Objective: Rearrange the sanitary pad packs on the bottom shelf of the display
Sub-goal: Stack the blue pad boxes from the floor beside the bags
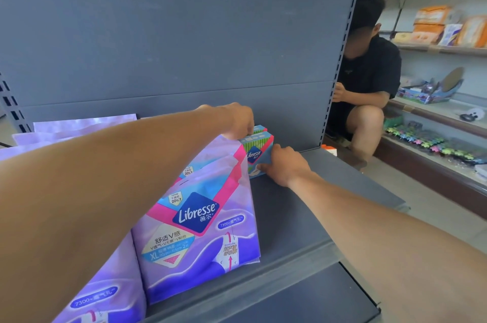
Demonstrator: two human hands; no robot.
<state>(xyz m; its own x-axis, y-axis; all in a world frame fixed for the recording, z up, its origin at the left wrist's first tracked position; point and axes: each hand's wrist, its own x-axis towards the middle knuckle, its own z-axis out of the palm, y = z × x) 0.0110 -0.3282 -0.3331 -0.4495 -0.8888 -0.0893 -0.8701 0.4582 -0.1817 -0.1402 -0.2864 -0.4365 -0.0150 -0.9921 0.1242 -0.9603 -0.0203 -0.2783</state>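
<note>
Two small blue-and-green Libresse packs [257, 147] stand one behind the other near the back of the grey shelf [303, 206]. My left hand [241, 121] reaches over from above and pinches their top edge. My right hand [283, 164] grips the front pack's right side and lower corner. Just left of them stand large purple-and-pink Libresse pad packs [200, 220], one in front of another, with another purple pack [105, 293] at the lower left, partly hidden by my left forearm.
A grey back panel [171, 32] closes the shelf behind. The shelf's right part is bare metal, with a lower ledge [303, 301] in front. A person in black [369, 80] crouches in the aisle to the right, beside shelves of goods [434, 30].
</note>
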